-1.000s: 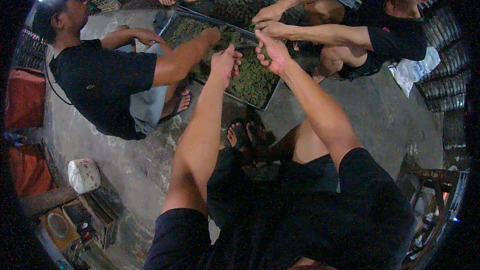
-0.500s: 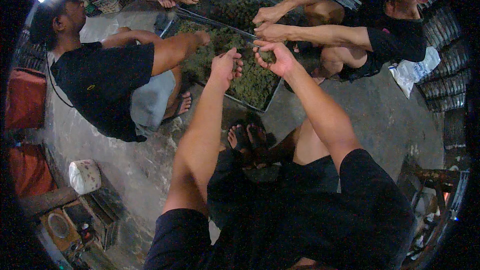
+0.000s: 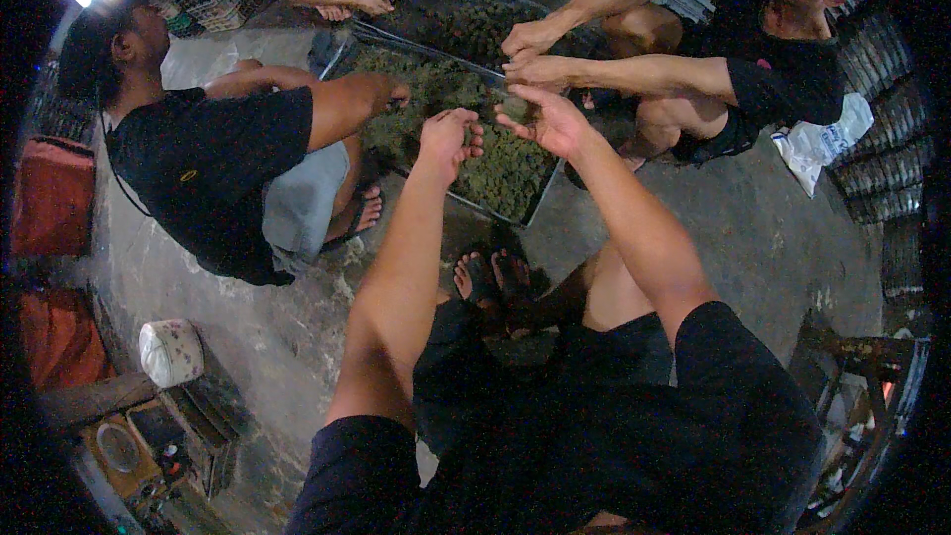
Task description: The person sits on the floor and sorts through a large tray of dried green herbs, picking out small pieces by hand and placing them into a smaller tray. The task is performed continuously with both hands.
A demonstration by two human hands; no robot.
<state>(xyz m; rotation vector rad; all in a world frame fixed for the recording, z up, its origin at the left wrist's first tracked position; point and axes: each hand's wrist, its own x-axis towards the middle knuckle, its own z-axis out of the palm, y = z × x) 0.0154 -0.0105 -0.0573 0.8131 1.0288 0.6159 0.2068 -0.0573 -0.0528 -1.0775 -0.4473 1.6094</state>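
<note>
A shallow metal tray (image 3: 540, 206) full of small green pieces lies on the concrete floor in front of me. Above it my left hand (image 3: 449, 137) is curled with its fingers bunched; whether anything is in it I cannot tell. My right hand (image 3: 545, 119) is beside it, palm up and cupped, with a small greenish lump (image 3: 514, 107) resting against its fingers. A person in black on the right has both hands (image 3: 533, 52) over the same tray, close to my right hand. On the left, another person in black reaches an arm (image 3: 347, 104) into the green pieces.
A second tray (image 3: 466, 15) of green pieces lies farther back, with another person's hands (image 3: 357, 0) at it. My feet in sandals (image 3: 490, 277) sit just below the near tray. A white bag (image 3: 822, 139) lies at right, a white container (image 3: 170, 352) at lower left, stacked crates along the edges.
My right hand has turned palm up and opened a little. The left-hand person's arm has drawn back slightly across the tray. My left hand stays about where it was.
</note>
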